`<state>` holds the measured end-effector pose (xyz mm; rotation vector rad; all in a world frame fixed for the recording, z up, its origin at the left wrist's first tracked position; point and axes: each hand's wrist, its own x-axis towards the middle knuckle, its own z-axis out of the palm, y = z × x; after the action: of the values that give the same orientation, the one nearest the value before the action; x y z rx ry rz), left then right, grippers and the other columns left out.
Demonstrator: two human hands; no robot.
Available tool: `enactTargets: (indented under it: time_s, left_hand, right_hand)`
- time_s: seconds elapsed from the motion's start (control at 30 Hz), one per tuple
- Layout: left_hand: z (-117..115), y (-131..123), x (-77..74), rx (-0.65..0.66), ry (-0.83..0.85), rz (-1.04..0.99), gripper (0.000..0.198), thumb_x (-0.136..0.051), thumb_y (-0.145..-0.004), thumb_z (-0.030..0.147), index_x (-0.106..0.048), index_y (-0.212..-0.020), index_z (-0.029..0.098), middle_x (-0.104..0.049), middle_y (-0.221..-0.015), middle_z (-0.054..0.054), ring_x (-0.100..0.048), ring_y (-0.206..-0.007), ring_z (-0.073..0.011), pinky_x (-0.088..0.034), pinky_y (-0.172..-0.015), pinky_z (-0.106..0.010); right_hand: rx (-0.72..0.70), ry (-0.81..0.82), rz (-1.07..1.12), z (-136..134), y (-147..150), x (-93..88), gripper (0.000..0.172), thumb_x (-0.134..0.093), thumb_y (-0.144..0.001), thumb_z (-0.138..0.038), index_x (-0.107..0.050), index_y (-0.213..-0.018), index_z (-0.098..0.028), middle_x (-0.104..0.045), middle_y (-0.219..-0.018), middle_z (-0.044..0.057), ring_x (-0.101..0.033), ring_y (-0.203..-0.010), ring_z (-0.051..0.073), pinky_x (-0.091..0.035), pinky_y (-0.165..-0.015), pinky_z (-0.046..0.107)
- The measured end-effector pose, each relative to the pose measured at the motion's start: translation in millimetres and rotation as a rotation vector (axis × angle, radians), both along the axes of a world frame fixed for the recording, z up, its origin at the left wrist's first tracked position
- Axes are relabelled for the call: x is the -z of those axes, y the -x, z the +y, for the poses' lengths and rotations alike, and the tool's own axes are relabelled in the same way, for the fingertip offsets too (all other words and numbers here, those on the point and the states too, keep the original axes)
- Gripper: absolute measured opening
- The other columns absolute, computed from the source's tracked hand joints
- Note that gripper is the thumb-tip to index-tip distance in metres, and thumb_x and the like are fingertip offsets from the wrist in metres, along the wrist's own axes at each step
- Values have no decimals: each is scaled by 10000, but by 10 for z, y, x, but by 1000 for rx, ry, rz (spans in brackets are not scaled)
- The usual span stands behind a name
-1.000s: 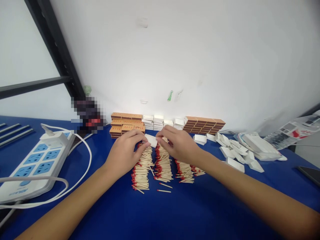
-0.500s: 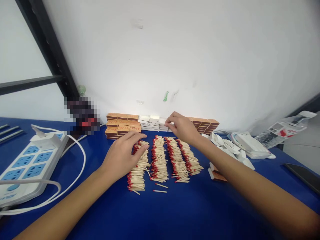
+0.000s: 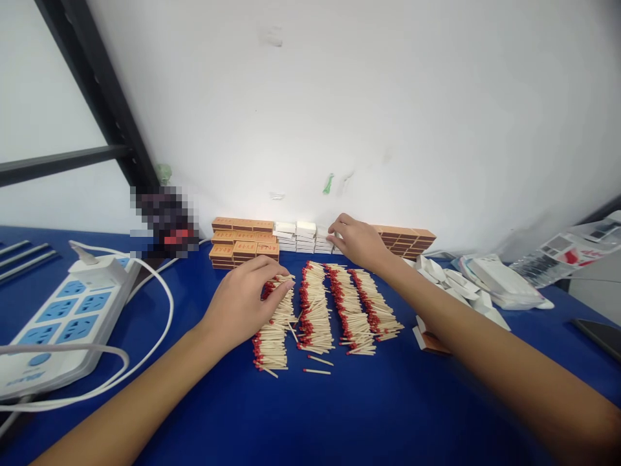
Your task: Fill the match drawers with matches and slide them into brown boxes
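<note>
Left of the left hand [image 3: 246,294], a white power strip [image 3: 104,323] with blue socket panels lies aslant, an adapter [image 3: 98,273] plugged in at its far end. A white cable [image 3: 171,304] loops between strip and hand. Beyond the strip, farther left, lie grey metal rods [image 3: 29,261]. A black metal frame [image 3: 109,110] rises far left of that hand; near its foot sits a dark and red item, pixelated past recognition. Above both hands, the white wall [image 3: 436,97] carries a green mark [image 3: 328,184] and pale scuffs. Well right of the right hand [image 3: 359,241] are clear plastic packaging [image 3: 572,255] with red print and a flat dark device [image 3: 599,338].
</note>
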<state>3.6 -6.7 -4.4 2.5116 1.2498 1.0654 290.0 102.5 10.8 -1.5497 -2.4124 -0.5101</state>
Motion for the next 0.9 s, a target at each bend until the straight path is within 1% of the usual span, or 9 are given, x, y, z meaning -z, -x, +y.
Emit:
enactTargets:
  time_s: [0.1, 0.17, 0.23, 0.33, 0.43, 0.53, 0.67, 0.8, 0.9]
  left_hand:
    - [4, -7, -1, 4, 2, -3, 149, -630, -1027, 325, -745, -1037, 231, -738, -1063, -19, -698, -986, -202, -541, -902, -366]
    - [4, -12, -4, 7, 13, 1, 150, -626, -1027, 316, -751, -1033, 233, -742, -1057, -19, -699, -984, -203, -541, -902, -363]
    - [0, -13, -7, 11, 24, 3, 151, -627, -1025, 307, -759, -1042, 236, -747, -1061, -23, -702, -991, -208, -542, -908, -365]
    - [-6, -9, -8, 15, 31, 7, 157, -625, -1023, 300, -766, -1052, 235, -753, -1072, -30, -703, -1002, -216, -546, -916, -373]
    - [-3, -7, -5, 13, 28, 12, 156, -627, -1020, 292, -769, -1052, 235, -756, -1075, -29, -704, -1003, -216, -552, -920, -377]
    - [-2, -8, -3, 9, 24, 12, 141, -640, -1011, 274, -771, -1042, 233, -757, -1053, -26, -707, -980, -212, -562, -919, -378]
    - [-14, -9, 8, 4, 11, 18, 145, -642, -1010, 261, -774, -1064, 232, -755, -1040, -30, -708, -981, -220, -570, -919, -389]
    - [-22, -10, 22, 6, -7, 21, 143, -646, -1008, 261, -772, -1063, 222, -753, -1041, -36, -708, -988, -225, -574, -927, -398]
    - [-23, -13, 17, 11, -12, 22, 144, -643, -1008, 256, -771, -1061, 216, -753, -1037, -39, -707, -987, -225, -577, -921, -399]
  right_hand:
    - [-57, -68, 78, -20, 15, -11, 254, -513, -1060, -309, -714, -1120, -167, -680, -1145, 126, -656, -883, 247, -366, -650, 326]
    - [-108, -124, 127, -43, 83, -21, 257, -505, -1059, -321, -711, -1115, -178, -678, -1122, 122, -649, -873, 250, -382, -651, 334]
    - [-157, -174, 154, -57, 207, -26, 243, -515, -1056, -328, -699, -1129, -187, -673, -1123, 123, -642, -894, 260, -392, -649, 339]
    - [-232, -222, 161, -34, 466, -17, 209, -556, -1046, -320, -678, -1157, -193, -661, -1158, 139, -618, -994, 286, -422, -663, 349]
    - [-290, -244, 140, 56, 719, 8, 186, -613, -1026, -301, -682, -1147, -178, -649, -1189, 162, -573, -1077, 308, -471, -730, 380]
    - [-307, -241, 101, 165, 875, 35, 179, -672, -998, -299, -708, -1091, -151, -643, -1192, 179, -540, -1092, 324, -494, -810, 417]
    - [-309, -204, 71, 233, 918, 49, 149, -651, -1008, -254, -735, -1036, -134, -645, -1178, 183, -536, -1079, 321, -498, -831, 428]
    - [-284, -186, 52, 224, 890, 34, 194, -573, -1044, -218, -743, -1030, -125, -661, -1146, 178, -547, -1074, 316, -500, -834, 418]
    - [-263, -180, 40, 214, 880, 22, 197, -558, -1048, -215, -738, -1043, -136, -664, -1135, 176, -548, -1070, 315, -495, -823, 412]
